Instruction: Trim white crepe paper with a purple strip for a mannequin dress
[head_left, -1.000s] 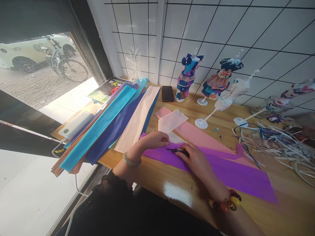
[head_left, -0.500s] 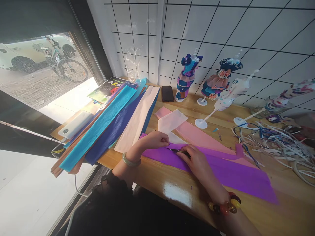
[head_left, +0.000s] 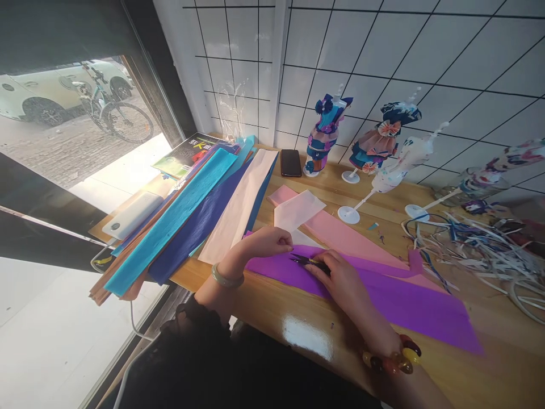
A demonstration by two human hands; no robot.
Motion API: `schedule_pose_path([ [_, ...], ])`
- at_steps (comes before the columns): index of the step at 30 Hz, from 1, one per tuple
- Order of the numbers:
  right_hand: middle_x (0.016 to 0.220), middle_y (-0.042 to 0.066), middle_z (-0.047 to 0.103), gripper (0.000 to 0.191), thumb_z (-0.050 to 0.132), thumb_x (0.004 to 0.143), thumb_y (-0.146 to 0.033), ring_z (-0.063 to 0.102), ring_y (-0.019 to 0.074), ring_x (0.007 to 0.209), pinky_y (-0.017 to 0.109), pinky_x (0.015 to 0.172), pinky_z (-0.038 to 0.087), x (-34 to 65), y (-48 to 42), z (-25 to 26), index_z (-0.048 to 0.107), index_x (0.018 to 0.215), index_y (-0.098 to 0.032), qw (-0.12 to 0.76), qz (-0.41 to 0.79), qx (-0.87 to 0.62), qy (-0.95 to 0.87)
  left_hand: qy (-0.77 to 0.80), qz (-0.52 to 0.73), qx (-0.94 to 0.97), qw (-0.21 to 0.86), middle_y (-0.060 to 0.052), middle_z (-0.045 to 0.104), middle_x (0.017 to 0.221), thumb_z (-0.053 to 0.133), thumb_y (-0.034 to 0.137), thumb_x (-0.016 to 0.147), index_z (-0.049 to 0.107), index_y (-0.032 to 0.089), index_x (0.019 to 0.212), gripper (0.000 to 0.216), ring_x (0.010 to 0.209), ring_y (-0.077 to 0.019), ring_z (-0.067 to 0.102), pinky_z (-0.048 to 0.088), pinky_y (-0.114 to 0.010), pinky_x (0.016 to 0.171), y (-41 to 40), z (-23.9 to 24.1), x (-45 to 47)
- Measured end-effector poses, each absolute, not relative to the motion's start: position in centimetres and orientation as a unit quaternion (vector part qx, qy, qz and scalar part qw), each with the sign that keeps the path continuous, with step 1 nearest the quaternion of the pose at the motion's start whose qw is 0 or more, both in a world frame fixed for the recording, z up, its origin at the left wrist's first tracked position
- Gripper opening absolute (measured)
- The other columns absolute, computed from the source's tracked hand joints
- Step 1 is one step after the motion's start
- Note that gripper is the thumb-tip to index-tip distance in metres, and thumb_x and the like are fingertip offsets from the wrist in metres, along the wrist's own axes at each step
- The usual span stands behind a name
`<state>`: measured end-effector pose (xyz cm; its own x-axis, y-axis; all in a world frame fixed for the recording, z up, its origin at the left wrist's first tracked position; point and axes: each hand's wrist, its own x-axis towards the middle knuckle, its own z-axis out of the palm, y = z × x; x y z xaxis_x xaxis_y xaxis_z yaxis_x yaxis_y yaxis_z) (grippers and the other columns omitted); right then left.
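Observation:
A long sheet of purple crepe paper (head_left: 409,307) lies along the front of the wooden table. My left hand (head_left: 272,241) is closed in a pinch at the sheet's upper left edge. In my right hand (head_left: 338,275) is a pair of small dark scissors (head_left: 303,260), blades pointing left toward my left hand and slightly apart over the purple paper. A narrow purple strip (head_left: 385,267) runs along the sheet's upper side, its right end bent upward. Under it lie pink paper (head_left: 344,230) and a pale folded piece (head_left: 298,210).
Left of my hands are stacked blue (head_left: 170,224) and cream paper (head_left: 238,204) lengths, beside a white box-shaped device (head_left: 131,216). A phone (head_left: 290,163) lies near the wall. Several dress-form figurines (head_left: 323,133) stand behind, with tangled strips (head_left: 477,255) at right.
The scissor blades have opened a little and sit more clearly above the purple paper. My left hand keeps its pinch, and the view has shifted slightly.

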<state>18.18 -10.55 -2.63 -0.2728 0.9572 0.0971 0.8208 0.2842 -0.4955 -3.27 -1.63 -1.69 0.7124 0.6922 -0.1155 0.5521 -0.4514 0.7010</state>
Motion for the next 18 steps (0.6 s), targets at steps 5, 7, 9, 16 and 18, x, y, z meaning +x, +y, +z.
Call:
schedule_pose_path([
  [5,0.089,0.007,0.064,0.027,0.05,0.084,-0.045,0.06,0.0218,0.084,0.035,0.074,0.046,19.1,-10.9,-2.6,0.06,0.09,-0.021,0.194,0.17,-0.571,-0.779,0.371,0.089,0.844,0.378,0.001,0.065,0.078,0.053,0.031,0.08,0.064,0.018,0.085,0.018,0.068,-0.0108,0.056,0.037,-0.02,0.059,-1.6,-1.7,-3.3],
  [7,0.089,0.007,0.064,0.027,0.05,0.085,-0.046,0.06,0.0222,0.084,0.036,0.075,0.046,19.4,-11.0,-2.6,0.06,0.09,-0.022,0.189,0.168,-0.577,-0.777,0.367,0.09,0.845,0.378,0.0,0.066,0.079,0.053,0.03,0.079,0.064,0.018,0.085,0.017,0.069,-0.0108,0.056,0.038,-0.02,0.06,-1.6,-1.7,-3.3],
  [9,0.088,0.007,0.064,0.027,0.049,0.085,-0.046,0.06,0.0222,0.084,0.036,0.075,0.046,19.4,-11.0,-2.6,0.06,0.09,-0.021,0.178,0.167,-0.584,-0.774,0.36,0.095,0.845,0.384,0.0,0.066,0.08,0.053,0.028,0.079,0.064,0.018,0.086,0.017,0.07,-0.0109,0.057,0.039,-0.02,0.061,-1.6,-1.7,-3.3],
  [16,0.089,0.007,0.063,0.027,0.049,0.085,-0.045,0.059,0.022,0.084,0.036,0.074,0.045,18.2,-10.2,-2.6,0.061,0.09,-0.021,0.177,0.159,-0.569,-0.787,0.327,0.1,0.84,0.421,0.0,0.067,0.084,0.051,0.024,0.08,0.065,0.017,0.09,0.018,0.075,-0.0109,0.058,0.041,-0.02,0.068,-1.5,-1.5,-3.6],
  [18,0.088,0.007,0.063,0.028,0.049,0.085,-0.046,0.059,0.022,0.083,0.035,0.074,0.045,17.7,-9.8,-2.6,0.06,0.09,-0.021,0.174,0.158,-0.568,-0.788,0.324,0.102,0.839,0.426,0.0,0.067,0.085,0.051,0.023,0.08,0.066,0.017,0.09,0.019,0.077,-0.0108,0.058,0.041,-0.02,0.069,-1.4,-1.5,-3.7],
])
